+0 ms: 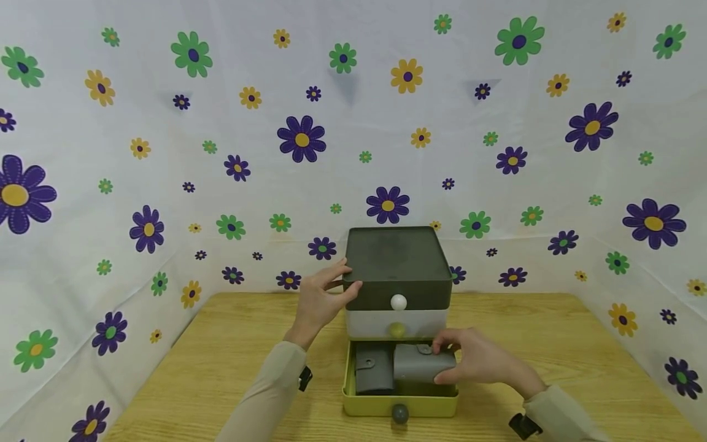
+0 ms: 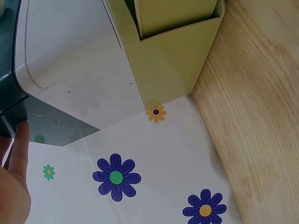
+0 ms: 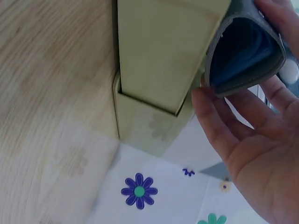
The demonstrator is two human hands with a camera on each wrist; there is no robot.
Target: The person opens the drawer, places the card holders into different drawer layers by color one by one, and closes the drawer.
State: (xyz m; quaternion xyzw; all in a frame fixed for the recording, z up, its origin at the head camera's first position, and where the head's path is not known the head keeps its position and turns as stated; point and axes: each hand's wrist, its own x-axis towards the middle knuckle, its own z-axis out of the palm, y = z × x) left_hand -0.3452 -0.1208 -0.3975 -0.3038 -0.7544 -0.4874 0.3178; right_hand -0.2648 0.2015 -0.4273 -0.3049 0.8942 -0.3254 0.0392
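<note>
A three-tier drawer box stands on the table, with a dark green top tier (image 1: 397,255), a white middle tier (image 1: 364,323) and a yellow-green bottom drawer (image 1: 364,405) pulled out. My left hand (image 1: 320,296) rests against the left side and front corner of the top tier. Two grey snap-closed pouches are at the bottom drawer. One grey pouch (image 1: 374,371) lies in its left half. My right hand (image 1: 475,358) holds the other grey pouch (image 1: 417,363) by its right end, tilted over the drawer's right half. In the right wrist view, blue material (image 3: 252,46) shows inside this pouch's open end.
Round knobs sit on the drawer fronts: white (image 1: 398,302), yellow-green (image 1: 397,330) and dark grey (image 1: 400,413). Wooden tabletop (image 1: 265,368) extends on both sides of the box. A flower-printed white cloth (image 1: 353,116) hangs behind and at the sides.
</note>
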